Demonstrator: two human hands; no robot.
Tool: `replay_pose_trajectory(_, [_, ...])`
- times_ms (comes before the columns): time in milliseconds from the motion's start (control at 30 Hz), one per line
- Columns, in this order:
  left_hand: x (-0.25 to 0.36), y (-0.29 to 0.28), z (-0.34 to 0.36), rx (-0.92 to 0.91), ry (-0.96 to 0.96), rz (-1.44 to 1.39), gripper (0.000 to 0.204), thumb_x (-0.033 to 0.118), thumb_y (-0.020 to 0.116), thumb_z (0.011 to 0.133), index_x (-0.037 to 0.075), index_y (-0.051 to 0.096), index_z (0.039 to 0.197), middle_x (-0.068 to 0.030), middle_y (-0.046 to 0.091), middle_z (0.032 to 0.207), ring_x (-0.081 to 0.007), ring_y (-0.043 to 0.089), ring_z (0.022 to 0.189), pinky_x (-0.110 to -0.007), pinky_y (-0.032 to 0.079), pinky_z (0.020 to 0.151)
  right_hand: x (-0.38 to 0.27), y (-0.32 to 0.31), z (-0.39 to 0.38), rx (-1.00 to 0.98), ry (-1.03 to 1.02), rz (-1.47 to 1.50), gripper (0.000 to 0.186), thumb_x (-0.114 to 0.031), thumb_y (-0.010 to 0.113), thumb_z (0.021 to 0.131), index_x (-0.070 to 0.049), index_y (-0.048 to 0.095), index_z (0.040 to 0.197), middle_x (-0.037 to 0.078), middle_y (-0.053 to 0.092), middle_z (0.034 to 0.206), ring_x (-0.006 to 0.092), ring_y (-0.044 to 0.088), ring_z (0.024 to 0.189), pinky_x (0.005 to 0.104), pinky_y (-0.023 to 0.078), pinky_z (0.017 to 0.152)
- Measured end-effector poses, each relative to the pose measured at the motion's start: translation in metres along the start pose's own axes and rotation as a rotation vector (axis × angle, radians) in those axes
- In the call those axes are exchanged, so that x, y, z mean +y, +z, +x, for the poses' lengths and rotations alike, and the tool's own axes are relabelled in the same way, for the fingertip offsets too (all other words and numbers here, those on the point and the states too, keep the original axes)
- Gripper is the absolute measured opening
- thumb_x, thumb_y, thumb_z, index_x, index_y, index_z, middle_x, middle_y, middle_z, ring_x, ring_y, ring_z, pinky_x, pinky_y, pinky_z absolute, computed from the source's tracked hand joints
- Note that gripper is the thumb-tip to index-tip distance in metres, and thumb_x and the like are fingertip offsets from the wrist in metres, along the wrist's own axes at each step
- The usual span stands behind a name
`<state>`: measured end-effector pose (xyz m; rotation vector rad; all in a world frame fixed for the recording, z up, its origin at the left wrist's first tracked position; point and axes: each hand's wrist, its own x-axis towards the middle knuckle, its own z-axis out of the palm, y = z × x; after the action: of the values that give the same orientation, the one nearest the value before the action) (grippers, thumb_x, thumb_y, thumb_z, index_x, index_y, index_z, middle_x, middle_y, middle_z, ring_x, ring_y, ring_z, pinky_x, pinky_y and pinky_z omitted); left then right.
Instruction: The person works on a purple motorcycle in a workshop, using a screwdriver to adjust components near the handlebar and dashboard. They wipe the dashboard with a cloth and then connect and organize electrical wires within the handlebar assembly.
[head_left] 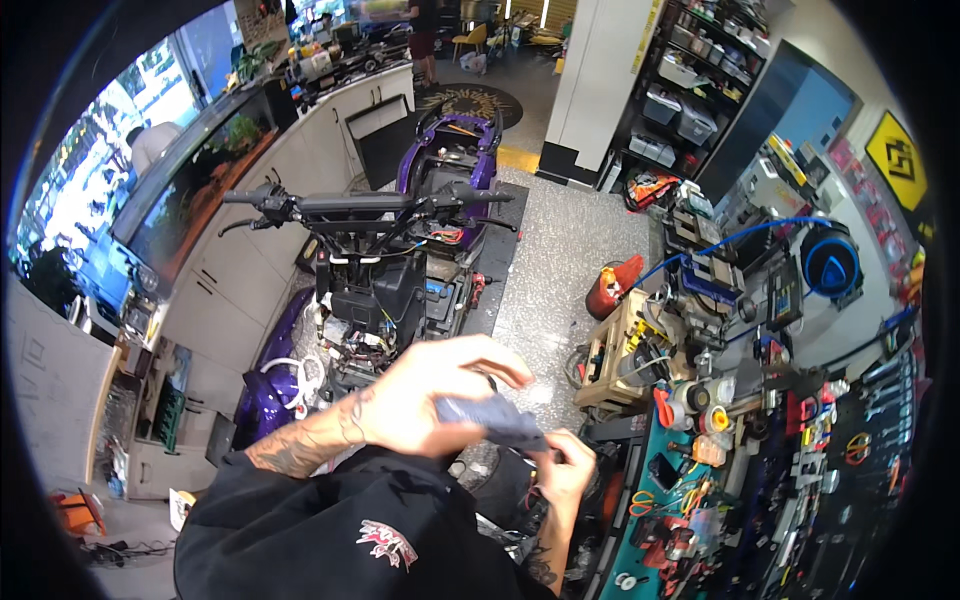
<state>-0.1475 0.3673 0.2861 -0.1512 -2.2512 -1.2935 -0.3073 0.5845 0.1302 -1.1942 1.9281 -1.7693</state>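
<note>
Bridging the left hand [418, 393] and right hand [567, 470], a blue-grey piece [497, 420] (motion-blurred) is gripped at both ends.

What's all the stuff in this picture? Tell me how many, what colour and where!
Flat, blurry cloth-like piece: one, grey-blue, held between the hands
Stripped scooter with straight handlebars: one, purple and black, left of centre
Long glass tank: one, dark-edged, upper left
Flat-fronted cupboards: several, white, left
Round patterned rug: one, dark and tan, top centre
Standing person in shorts: one, dark reddish shorts, top centre
Plastic storage bins: several, greyish, upper right
Diamond-shaped sign: one, yellow and black, far right
Round hose reel: one, blue and black, right
Soft bag: one, red-orange, right of centre
Small hand tools: too many to count, mixed colours, right
Loose shirt: one, black, bottom
Left hand: one, bare, centre
Right hand: one, bare, right of the left
</note>
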Motion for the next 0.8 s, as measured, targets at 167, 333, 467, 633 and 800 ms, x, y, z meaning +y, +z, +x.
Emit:
replay_pose_trajectory(167, [-0.017,0.007,0.003,-0.045,-0.494,-0.053,0.017,0.013,0.077,0.095,0.0,0.068,0.101,-0.008,0.079,0.099,-0.0099,0.07,0.088,-0.032,0.057,0.079,0.002,-0.014,-0.042,0.065,0.002,-0.182,0.01,-0.004,0.085,0.084,0.0,0.078,0.09,0.012,0.063,0.067,0.0275,0.061,0.055,0.0373,0.045,0.054])
replay_pose_trajectory(333, [-0.06,0.01,0.009,-0.02,-0.499,0.153,0.028,0.024,0.075,0.102,0.003,0.064,0.117,-0.0112,0.075,0.093,-0.0175,0.07,0.077,-0.036,0.054,0.071,0.01,0.018,-0.015,0.036,-0.211,-0.147,0.012,-0.002,0.083,0.087,0.005,0.073,0.09,0.014,0.075,0.095,0.0304,0.069,0.08,0.0362,0.053,0.07])
replay_pose_trajectory(467, [-0.101,-0.056,-0.01,-0.258,-0.719,0.224,0.036,0.033,0.068,0.108,-0.001,0.076,0.102,-0.0087,0.077,0.087,-0.0145,0.072,0.081,-0.034,0.056,0.072,0.004,0.01,0.045,-0.102,0.027,0.304,0.009,0.008,0.079,0.084,0.006,0.074,0.09,0.01,0.079,0.095,0.01,0.063,0.072,0.027,0.047,0.062])
replay_pose_trajectory(633, [-0.149,-0.09,-0.048,0.063,-0.234,-0.972,0.052,0.045,0.06,0.111,-0.003,0.079,0.116,-0.0134,0.077,0.096,-0.0188,0.063,0.093,-0.043,0.052,0.083,-0.022,0.004,0.169,-0.661,0.184,0.527,0.018,0.014,0.082,0.08,0.005,0.073,0.092,0.005,0.071,0.08,0.0079,0.061,0.071,0.0264,0.045,0.062])
replay_pose_trajectory(800, [-0.223,-0.013,-0.017,0.616,-0.185,-0.82,0.041,0.047,0.064,0.108,0.008,0.073,0.117,-0.0091,0.07,0.114,-0.0233,0.06,0.105,-0.044,0.048,0.093,-0.002,0.1,0.293,-0.765,0.14,0.522,0.022,0.014,0.082,0.083,0.004,0.068,0.097,0.008,0.068,0.098,0.0155,0.065,0.092,0.0285,0.05,0.084])
